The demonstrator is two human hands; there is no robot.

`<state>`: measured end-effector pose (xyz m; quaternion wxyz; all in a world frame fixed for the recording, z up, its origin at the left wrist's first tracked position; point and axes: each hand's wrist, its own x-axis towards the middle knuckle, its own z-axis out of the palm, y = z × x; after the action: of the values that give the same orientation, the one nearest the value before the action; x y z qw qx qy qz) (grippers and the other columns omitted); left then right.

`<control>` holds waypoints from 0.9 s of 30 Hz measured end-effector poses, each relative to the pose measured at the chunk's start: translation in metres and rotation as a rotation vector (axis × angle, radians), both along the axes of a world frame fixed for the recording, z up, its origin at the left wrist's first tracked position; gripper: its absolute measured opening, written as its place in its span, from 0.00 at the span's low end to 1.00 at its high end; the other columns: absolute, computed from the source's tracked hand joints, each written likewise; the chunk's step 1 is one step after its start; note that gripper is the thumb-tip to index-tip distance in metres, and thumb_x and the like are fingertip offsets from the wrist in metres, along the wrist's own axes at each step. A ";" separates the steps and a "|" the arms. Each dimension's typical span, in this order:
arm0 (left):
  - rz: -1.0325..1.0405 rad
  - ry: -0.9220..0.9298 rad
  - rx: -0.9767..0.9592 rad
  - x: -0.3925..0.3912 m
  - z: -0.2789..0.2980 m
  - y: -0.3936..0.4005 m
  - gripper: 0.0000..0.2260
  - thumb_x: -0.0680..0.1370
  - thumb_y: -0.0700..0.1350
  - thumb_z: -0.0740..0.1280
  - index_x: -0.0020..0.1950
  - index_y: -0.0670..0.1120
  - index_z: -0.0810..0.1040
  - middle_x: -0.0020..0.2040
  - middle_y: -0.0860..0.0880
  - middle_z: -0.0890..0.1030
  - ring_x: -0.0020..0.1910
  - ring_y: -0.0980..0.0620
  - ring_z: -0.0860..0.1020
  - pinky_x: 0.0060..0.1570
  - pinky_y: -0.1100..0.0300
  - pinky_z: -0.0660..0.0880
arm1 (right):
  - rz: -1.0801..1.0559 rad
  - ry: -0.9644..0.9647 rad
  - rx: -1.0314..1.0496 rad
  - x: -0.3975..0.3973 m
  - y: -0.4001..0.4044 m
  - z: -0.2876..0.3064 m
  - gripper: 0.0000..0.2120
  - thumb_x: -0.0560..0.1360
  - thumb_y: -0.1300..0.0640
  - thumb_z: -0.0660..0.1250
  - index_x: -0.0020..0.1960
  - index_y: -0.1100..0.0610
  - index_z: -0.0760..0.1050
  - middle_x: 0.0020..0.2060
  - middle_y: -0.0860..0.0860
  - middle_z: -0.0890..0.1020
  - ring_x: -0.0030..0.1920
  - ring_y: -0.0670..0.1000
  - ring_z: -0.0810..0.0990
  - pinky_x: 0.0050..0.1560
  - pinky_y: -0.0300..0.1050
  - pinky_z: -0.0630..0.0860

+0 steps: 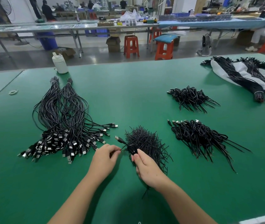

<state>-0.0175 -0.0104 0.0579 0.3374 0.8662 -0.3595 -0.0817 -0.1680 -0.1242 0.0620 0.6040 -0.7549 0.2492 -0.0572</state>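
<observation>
My right hand (146, 168) grips a coiled black USB cable (132, 150) low over the green table (128, 88); its plug (118, 138) sticks out up and to the left. My left hand (105, 157) pinches a thin black tie at the coil's left side. Directly behind the hands lies a heap of black twist ties (144, 141). A large bundle of loose USB cables (63, 123) spreads out on the left, plugs fanned toward me.
Two piles of coiled, tied cables (190, 97) (198, 136) lie to the right. Further bundles rest on a white bag (241, 73) at the far right. A white bottle (60, 63) stands at the table's far edge; rubber bands (13, 92) lie left. Red stools and benches stand beyond.
</observation>
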 end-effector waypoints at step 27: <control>-0.141 -0.118 -0.109 -0.051 0.012 0.002 0.07 0.77 0.39 0.70 0.46 0.51 0.82 0.42 0.55 0.78 0.39 0.61 0.76 0.43 0.64 0.73 | -0.123 -0.013 -0.114 0.001 0.004 0.002 0.11 0.86 0.53 0.53 0.49 0.51 0.72 0.35 0.44 0.75 0.30 0.40 0.72 0.37 0.38 0.68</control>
<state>-0.0687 -0.0083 0.0699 0.3554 0.8224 -0.4429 -0.0343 -0.1667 -0.1207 0.0644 0.5569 -0.7710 0.2872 -0.1133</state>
